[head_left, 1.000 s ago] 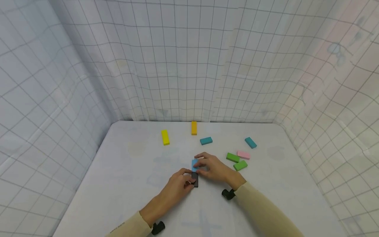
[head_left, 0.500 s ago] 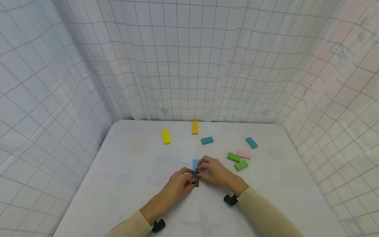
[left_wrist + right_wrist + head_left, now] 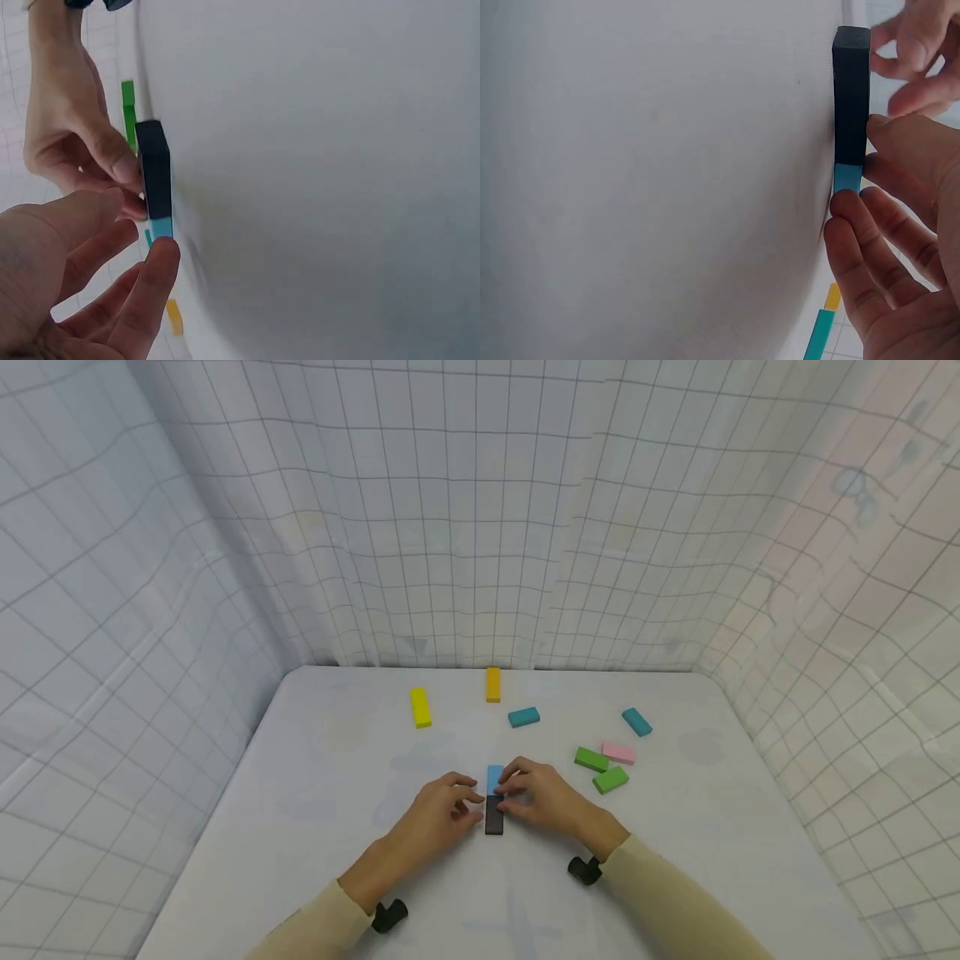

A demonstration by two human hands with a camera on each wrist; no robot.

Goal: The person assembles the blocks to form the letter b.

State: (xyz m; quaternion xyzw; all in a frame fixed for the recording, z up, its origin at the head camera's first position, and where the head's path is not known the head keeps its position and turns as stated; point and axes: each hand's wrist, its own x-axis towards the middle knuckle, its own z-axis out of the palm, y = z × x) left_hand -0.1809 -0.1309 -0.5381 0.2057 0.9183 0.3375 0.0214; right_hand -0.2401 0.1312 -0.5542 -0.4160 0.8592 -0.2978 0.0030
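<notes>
A black block (image 3: 494, 815) lies flat on the white table, end to end with a light blue block (image 3: 495, 778), in one line pointing away from me. My left hand (image 3: 438, 810) hovers just left of the black block, thumb and fingers apart and holding nothing. My right hand (image 3: 551, 797) is at the right side of the pair. Its thumb touches or nearly touches the black block's side in the right wrist view, while its fingertips (image 3: 845, 201) partly cover the light blue block. Whether those fingertips press on it is hidden.
Farther back lie a yellow block (image 3: 421, 707), an orange block (image 3: 492, 685) and a teal block (image 3: 523, 717). To the right are another teal block (image 3: 637, 722), a pink block (image 3: 618, 752) and two green blocks (image 3: 611, 779). Gridded cloth (image 3: 480, 527) walls surround the table.
My left hand has let go of the black block and drawn back to the left. My right hand has shifted slightly nearer me, off the light blue block's far end toward the join.
</notes>
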